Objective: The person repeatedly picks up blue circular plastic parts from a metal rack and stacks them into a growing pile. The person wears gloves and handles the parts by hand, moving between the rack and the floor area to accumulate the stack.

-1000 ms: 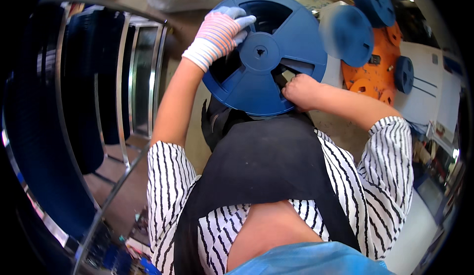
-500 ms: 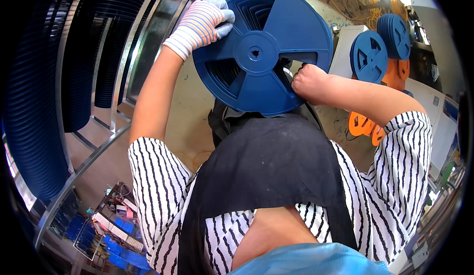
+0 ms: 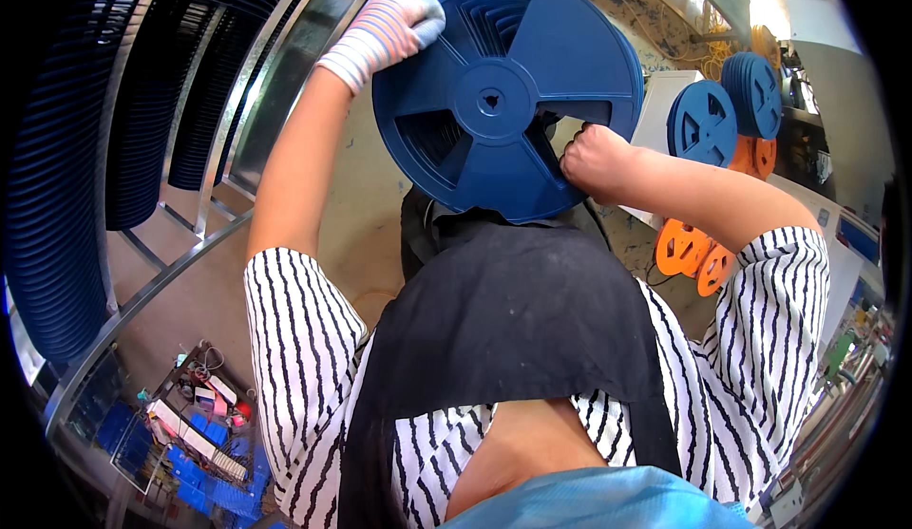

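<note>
A stack of large blue plastic reels (image 3: pixel 578 49) is held up in front of my chest, its round face with wedge-shaped cut-outs turned toward me. My left hand (image 3: pixel 399 28), in a striped knit glove, grips the rim at the upper left, fingers curled. My right hand (image 3: pixel 598 160) is bare and closed at the lower-right cut-out, gripping the reels there. The fingertips of the right hand are hidden. Further reels behind the front one show through the openings.
At my left a metal-framed rack (image 3: pixel 180 268) holds rows of dark blue reels (image 3: pixel 57 197). More blue reels (image 3: pixel 703 121) and orange reels (image 3: pixel 682 247) stand at the right. A crate of tools and blue parts (image 3: pixel 204 443) lies at the lower left.
The surroundings have shifted leftward in view, as if I have turned a little to the right. The reels stay in both hands. My left fingers look more curled on the rim.
</note>
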The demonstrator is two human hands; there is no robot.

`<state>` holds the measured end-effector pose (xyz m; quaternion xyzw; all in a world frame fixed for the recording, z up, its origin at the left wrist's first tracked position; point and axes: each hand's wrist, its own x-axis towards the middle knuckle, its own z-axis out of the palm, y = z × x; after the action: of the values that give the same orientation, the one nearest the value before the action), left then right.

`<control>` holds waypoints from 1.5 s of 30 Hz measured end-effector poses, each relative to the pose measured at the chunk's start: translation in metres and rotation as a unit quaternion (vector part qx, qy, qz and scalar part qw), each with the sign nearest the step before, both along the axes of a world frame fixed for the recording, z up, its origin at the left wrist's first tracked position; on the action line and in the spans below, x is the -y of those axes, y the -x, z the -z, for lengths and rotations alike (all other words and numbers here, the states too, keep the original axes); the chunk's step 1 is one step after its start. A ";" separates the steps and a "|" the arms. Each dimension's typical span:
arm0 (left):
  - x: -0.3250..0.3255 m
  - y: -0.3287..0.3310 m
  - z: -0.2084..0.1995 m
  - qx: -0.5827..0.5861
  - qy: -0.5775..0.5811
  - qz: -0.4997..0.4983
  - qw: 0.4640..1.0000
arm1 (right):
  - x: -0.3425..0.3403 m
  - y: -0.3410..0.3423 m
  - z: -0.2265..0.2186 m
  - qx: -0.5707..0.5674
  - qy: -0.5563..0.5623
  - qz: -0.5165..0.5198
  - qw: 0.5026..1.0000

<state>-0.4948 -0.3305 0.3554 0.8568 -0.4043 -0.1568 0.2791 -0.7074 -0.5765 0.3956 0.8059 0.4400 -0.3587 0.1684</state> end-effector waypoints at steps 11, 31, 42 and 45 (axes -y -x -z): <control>0.015 0.020 0.013 0.199 0.034 -0.064 0.977 | 0.007 0.003 -0.007 0.001 0.004 0.037 0.999; -0.151 0.182 0.142 -0.191 0.271 -0.584 0.741 | 0.027 0.026 0.018 -0.050 -0.110 0.165 0.979; 0.021 0.107 0.039 0.035 0.039 -0.446 0.894 | 0.016 0.030 0.005 -0.022 -0.071 0.161 0.984; 0.017 0.100 0.041 0.041 0.114 -0.452 0.884 | 0.015 0.028 0.003 -0.007 -0.088 0.152 0.984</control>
<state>-0.5948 -0.3472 0.3147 0.9146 0.0013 0.0683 0.3984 -0.7357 -0.5911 0.3923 0.8725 0.3433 -0.3458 0.0365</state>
